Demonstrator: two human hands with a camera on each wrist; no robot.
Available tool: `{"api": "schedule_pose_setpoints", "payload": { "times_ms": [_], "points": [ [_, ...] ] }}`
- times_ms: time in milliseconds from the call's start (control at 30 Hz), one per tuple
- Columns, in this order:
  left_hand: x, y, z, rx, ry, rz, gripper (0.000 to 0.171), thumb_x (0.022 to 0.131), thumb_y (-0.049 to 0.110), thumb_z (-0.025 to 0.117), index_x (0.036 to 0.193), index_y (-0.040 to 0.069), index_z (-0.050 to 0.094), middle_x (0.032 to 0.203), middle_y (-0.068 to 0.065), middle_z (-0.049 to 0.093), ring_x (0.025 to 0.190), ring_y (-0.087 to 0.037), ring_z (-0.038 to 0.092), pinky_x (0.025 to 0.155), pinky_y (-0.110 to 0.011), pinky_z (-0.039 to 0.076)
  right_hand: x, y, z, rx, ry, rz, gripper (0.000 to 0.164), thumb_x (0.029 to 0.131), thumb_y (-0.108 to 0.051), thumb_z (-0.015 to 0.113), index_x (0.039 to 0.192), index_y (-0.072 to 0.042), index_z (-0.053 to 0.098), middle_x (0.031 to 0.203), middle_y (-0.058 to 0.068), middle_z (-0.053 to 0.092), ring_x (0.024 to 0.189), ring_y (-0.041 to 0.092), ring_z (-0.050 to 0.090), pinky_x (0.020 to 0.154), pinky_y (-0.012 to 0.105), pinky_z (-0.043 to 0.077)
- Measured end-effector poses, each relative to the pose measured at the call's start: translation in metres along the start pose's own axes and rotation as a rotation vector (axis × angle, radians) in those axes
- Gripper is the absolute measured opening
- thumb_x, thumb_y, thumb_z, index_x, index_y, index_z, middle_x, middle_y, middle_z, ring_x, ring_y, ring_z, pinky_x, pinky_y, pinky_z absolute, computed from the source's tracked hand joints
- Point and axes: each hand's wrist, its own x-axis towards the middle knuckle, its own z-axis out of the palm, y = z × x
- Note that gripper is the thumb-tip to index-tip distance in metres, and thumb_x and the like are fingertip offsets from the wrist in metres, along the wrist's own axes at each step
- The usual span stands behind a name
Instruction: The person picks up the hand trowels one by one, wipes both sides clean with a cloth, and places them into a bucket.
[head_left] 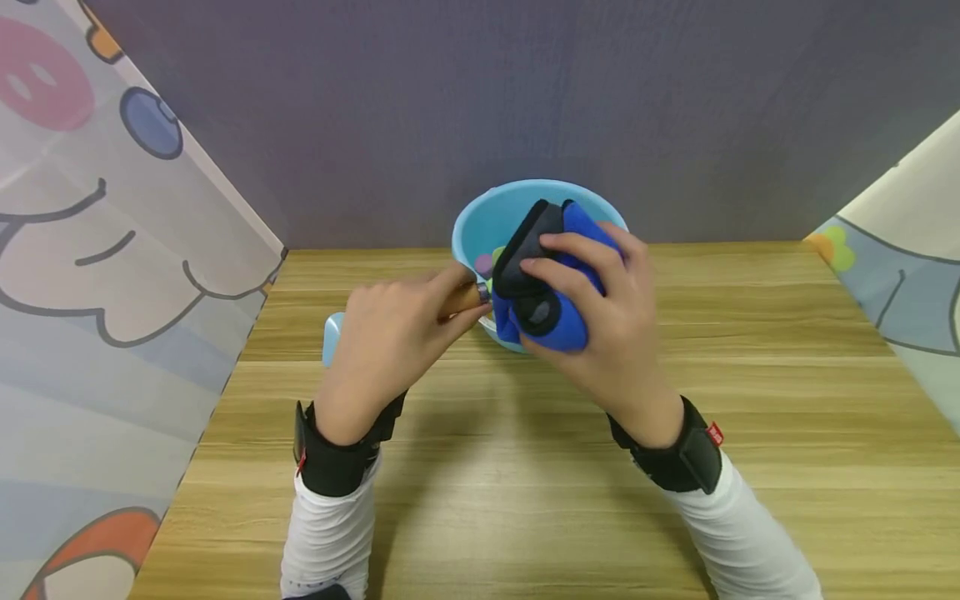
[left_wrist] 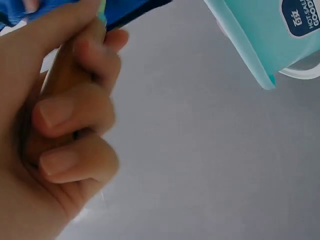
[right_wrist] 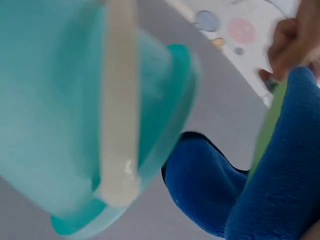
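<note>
My left hand (head_left: 393,329) grips the wooden handle (head_left: 465,300) of a tool, fingers curled round it in the left wrist view. A metal collar sits at the end of the handle. The tool's flat green head (right_wrist: 270,122) shows along the cloth's edge in the right wrist view; its kind cannot be told. My right hand (head_left: 618,312) holds a folded blue and dark grey cloth (head_left: 562,321) against that green head, hiding most of it. Both hands are over the near side of a light blue bucket (head_left: 480,218).
Inside the bucket a small purple thing (head_left: 483,265) shows beside the cloth. The bucket has a white handle (right_wrist: 120,100). A pale blue object (head_left: 332,337) is partly hidden behind my left hand on the wooden table (head_left: 480,500). A grey wall (head_left: 480,100) rises behind; printed panels flank the table.
</note>
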Motion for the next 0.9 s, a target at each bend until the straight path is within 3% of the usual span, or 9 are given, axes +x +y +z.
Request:
{"api": "schedule_pose_setpoints", "payload": {
  "times_ms": [133, 233, 467, 900],
  "points": [
    [0.001, -0.0011, 0.002, 0.03, 0.045, 0.059, 0.018, 0.092, 0.033, 0.077, 0.092, 0.019, 0.066, 0.056, 0.007, 0.044, 0.044, -0.01, 0.04, 0.041, -0.029, 0.024, -0.0036, 0.003, 0.0056, -0.142, -0.175, -0.012, 0.059, 0.07, -0.032, 0.093, 0.121, -0.015, 0.069, 0.139, 0.012, 0.06, 0.139, 0.047, 0.041, 0.113, 0.065, 0.031],
    [0.0017, -0.0021, 0.0047, 0.052, 0.082, 0.108, 0.018, 0.09, 0.032, 0.079, 0.09, 0.018, 0.067, 0.056, 0.008, 0.047, 0.044, -0.009, 0.042, 0.041, -0.028, 0.024, -0.0047, 0.0052, 0.0067, -0.162, -0.239, 0.018, 0.061, 0.071, -0.036, 0.094, 0.122, -0.015, 0.068, 0.142, 0.011, 0.057, 0.14, 0.046, 0.039, 0.113, 0.066, 0.03],
    [0.0009, 0.0006, 0.0032, 0.065, 0.131, 0.18, 0.021, 0.087, 0.032, 0.082, 0.088, 0.017, 0.068, 0.059, 0.008, 0.056, 0.044, -0.009, 0.048, 0.04, -0.028, 0.028, -0.0029, 0.0033, 0.0052, -0.168, -0.243, 0.055, 0.052, 0.071, -0.032, 0.094, 0.112, -0.012, 0.07, 0.139, 0.013, 0.059, 0.134, 0.047, 0.042, 0.108, 0.067, 0.033],
    [-0.0012, 0.0011, 0.0028, 0.084, 0.111, 0.203, 0.027, 0.087, 0.032, 0.082, 0.082, 0.013, 0.064, 0.057, 0.007, 0.05, 0.044, -0.01, 0.04, 0.042, -0.027, 0.03, -0.0041, 0.0028, 0.0078, -0.14, -0.258, 0.094, 0.053, 0.067, -0.028, 0.097, 0.11, -0.011, 0.071, 0.138, 0.014, 0.06, 0.13, 0.047, 0.044, 0.105, 0.067, 0.035]
  ]
}}
